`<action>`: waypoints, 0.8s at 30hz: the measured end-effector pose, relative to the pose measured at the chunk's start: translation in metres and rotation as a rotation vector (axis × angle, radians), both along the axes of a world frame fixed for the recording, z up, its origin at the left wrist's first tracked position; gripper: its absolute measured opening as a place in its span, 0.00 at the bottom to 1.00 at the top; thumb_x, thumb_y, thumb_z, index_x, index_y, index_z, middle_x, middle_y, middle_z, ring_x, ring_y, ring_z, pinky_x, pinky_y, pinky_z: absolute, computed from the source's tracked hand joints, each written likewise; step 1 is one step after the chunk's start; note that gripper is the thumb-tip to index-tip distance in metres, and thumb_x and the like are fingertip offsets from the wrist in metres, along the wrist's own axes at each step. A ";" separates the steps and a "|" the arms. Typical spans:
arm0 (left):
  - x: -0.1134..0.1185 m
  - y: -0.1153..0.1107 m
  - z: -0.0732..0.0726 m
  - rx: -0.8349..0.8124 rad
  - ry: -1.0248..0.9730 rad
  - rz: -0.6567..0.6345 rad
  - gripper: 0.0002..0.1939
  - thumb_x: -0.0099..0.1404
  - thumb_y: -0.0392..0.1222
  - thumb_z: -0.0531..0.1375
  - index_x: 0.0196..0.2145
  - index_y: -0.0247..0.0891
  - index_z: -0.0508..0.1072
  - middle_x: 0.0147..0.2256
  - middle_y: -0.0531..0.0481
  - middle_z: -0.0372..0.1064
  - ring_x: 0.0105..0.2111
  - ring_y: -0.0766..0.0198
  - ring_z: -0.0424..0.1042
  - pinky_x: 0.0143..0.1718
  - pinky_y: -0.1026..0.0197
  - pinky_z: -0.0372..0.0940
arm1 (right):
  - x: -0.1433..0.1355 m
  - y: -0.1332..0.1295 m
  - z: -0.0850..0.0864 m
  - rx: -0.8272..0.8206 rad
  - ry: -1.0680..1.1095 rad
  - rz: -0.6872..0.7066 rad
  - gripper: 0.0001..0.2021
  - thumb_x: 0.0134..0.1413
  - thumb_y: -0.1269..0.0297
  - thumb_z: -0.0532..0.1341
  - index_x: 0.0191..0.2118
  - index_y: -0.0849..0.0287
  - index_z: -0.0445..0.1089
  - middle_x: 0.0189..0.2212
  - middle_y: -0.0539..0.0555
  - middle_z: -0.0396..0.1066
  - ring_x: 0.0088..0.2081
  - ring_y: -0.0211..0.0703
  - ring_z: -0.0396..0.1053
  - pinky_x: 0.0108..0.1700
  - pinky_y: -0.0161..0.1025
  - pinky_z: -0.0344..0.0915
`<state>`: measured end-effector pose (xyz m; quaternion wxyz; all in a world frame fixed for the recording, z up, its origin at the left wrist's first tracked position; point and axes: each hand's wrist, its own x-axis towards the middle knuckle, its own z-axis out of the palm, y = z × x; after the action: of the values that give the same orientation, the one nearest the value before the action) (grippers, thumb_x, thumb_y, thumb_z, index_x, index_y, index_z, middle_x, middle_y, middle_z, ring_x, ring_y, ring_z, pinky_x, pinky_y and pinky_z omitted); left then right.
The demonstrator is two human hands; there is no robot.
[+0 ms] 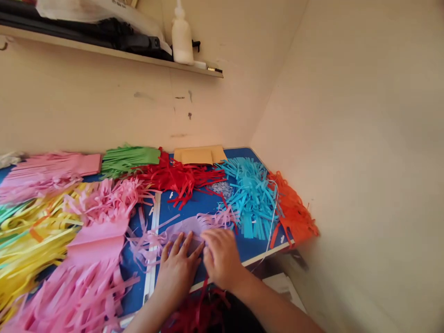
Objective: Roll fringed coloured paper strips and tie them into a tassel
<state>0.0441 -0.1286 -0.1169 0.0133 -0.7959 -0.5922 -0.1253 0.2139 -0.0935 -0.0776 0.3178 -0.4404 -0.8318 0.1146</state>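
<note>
A: What formed the work area?
B: Pale walls met in a corner beyond the counter. The counter had a blue top, crossed by a white strip. A shelf ran along the wall above, holding its load off the work surface.

A: Why was the fringed stock arranged in that way?
B: Probably to separate it by colour within reach. Yellow strips and pink fringed paper occupied the left side. Turquoise fringe lay on the right, with orange fringe beside it at the counter's edge. Red fringe lay towards the back.

A: Where was the lilac paper?
B: On the counter, directly before the person, between the pink and turquoise stock. That position likely gave both hands firm backing.

A: State of the hands?
B: The left hand was spread, fingers over the lilac paper, apparently to hold it flat. The right hand was curled at its right part, presumably to control that side. Whether its fingertips pinched the paper could not be determined.
</note>
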 end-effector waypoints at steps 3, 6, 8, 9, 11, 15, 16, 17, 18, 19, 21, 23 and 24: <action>0.002 -0.004 0.001 0.043 -0.023 -0.010 0.19 0.59 0.39 0.62 0.48 0.50 0.78 0.60 0.41 0.65 0.62 0.37 0.59 0.61 0.31 0.50 | -0.013 -0.006 -0.003 -0.104 -0.012 0.168 0.20 0.62 0.65 0.55 0.59 0.58 0.61 0.51 0.58 0.73 0.49 0.49 0.70 0.51 0.48 0.61; -0.006 -0.008 0.005 0.105 -0.037 -0.022 0.14 0.64 0.40 0.59 0.46 0.50 0.78 0.54 0.43 0.72 0.58 0.44 0.66 0.60 0.38 0.53 | -0.021 0.001 -0.012 -0.085 -0.071 0.011 0.14 0.62 0.65 0.57 0.52 0.57 0.67 0.47 0.57 0.74 0.47 0.51 0.70 0.50 0.49 0.60; -0.012 -0.009 0.010 0.090 -0.064 0.001 0.12 0.66 0.41 0.57 0.45 0.48 0.78 0.48 0.45 0.76 0.51 0.49 0.72 0.57 0.41 0.56 | -0.026 0.011 -0.017 -0.058 -0.147 -0.055 0.11 0.60 0.63 0.60 0.48 0.56 0.70 0.44 0.57 0.74 0.46 0.52 0.69 0.48 0.50 0.60; -0.014 -0.008 0.013 0.070 -0.082 0.015 0.11 0.67 0.41 0.56 0.43 0.47 0.78 0.45 0.46 0.77 0.48 0.51 0.73 0.57 0.42 0.55 | -0.029 0.017 -0.019 -0.052 -0.195 -0.072 0.10 0.59 0.62 0.62 0.46 0.56 0.71 0.43 0.58 0.74 0.46 0.54 0.68 0.47 0.50 0.60; -0.015 -0.007 0.017 0.036 -0.109 0.039 0.10 0.68 0.40 0.56 0.40 0.45 0.77 0.41 0.48 0.77 0.44 0.54 0.75 0.59 0.39 0.50 | -0.033 0.029 -0.021 -0.048 -0.283 -0.095 0.07 0.58 0.61 0.63 0.40 0.57 0.73 0.39 0.59 0.73 0.45 0.56 0.67 0.45 0.51 0.60; -0.013 -0.006 0.021 0.042 -0.112 0.071 0.08 0.67 0.42 0.57 0.38 0.42 0.77 0.38 0.48 0.77 0.42 0.54 0.75 0.63 0.34 0.40 | -0.006 0.058 -0.018 0.019 -0.275 -0.274 0.05 0.58 0.67 0.60 0.31 0.57 0.72 0.32 0.59 0.72 0.40 0.53 0.66 0.44 0.49 0.60; -0.014 -0.006 0.020 0.047 -0.111 0.072 0.09 0.67 0.43 0.57 0.40 0.41 0.76 0.37 0.48 0.77 0.41 0.53 0.75 0.63 0.35 0.41 | 0.008 0.064 -0.016 0.053 -0.234 -0.379 0.06 0.58 0.67 0.59 0.31 0.57 0.71 0.31 0.59 0.71 0.39 0.53 0.66 0.44 0.49 0.60; -0.014 -0.006 0.019 0.052 -0.113 0.068 0.10 0.67 0.43 0.58 0.42 0.41 0.76 0.38 0.48 0.77 0.41 0.53 0.76 0.63 0.35 0.42 | 0.022 0.068 -0.012 0.096 -0.181 -0.502 0.05 0.58 0.67 0.58 0.33 0.58 0.72 0.32 0.60 0.71 0.39 0.53 0.66 0.45 0.50 0.60; -0.014 -0.006 0.018 0.057 -0.116 0.059 0.11 0.67 0.44 0.58 0.43 0.41 0.76 0.39 0.47 0.77 0.41 0.53 0.75 0.63 0.36 0.44 | 0.035 0.069 -0.008 0.149 -0.120 -0.620 0.06 0.59 0.67 0.57 0.37 0.59 0.72 0.34 0.61 0.72 0.40 0.55 0.67 0.45 0.51 0.60; -0.014 -0.006 0.017 0.064 -0.119 0.049 0.12 0.66 0.44 0.58 0.44 0.41 0.76 0.42 0.45 0.77 0.42 0.53 0.75 0.63 0.37 0.45 | 0.044 0.067 -0.004 0.205 -0.061 -0.674 0.08 0.59 0.67 0.56 0.41 0.60 0.71 0.37 0.63 0.72 0.43 0.56 0.67 0.46 0.53 0.60; -0.014 -0.005 0.016 0.075 -0.120 0.030 0.12 0.65 0.44 0.58 0.43 0.41 0.76 0.47 0.42 0.75 0.46 0.50 0.74 0.63 0.38 0.46 | 0.049 0.055 0.000 0.259 -0.016 -0.467 0.13 0.59 0.66 0.55 0.48 0.60 0.69 0.44 0.64 0.71 0.48 0.57 0.67 0.51 0.55 0.60; -0.014 -0.002 0.018 0.069 -0.117 0.027 0.14 0.63 0.47 0.60 0.45 0.40 0.75 0.51 0.41 0.74 0.51 0.46 0.71 0.62 0.37 0.45 | 0.037 0.037 -0.003 0.177 -0.097 0.046 0.15 0.59 0.62 0.57 0.51 0.57 0.67 0.49 0.61 0.71 0.51 0.53 0.68 0.56 0.52 0.59; -0.014 -0.001 0.020 0.054 -0.116 0.031 0.17 0.62 0.48 0.61 0.46 0.39 0.74 0.50 0.41 0.74 0.52 0.45 0.70 0.62 0.37 0.45 | 0.029 0.029 -0.007 0.108 -0.158 0.271 0.17 0.58 0.59 0.60 0.52 0.56 0.67 0.49 0.59 0.72 0.52 0.51 0.68 0.58 0.50 0.58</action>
<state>0.0297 -0.1296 -0.0970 0.0022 -0.7772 -0.6007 -0.1871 0.2429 -0.0641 -0.0841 0.2560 -0.3142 -0.9110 0.0767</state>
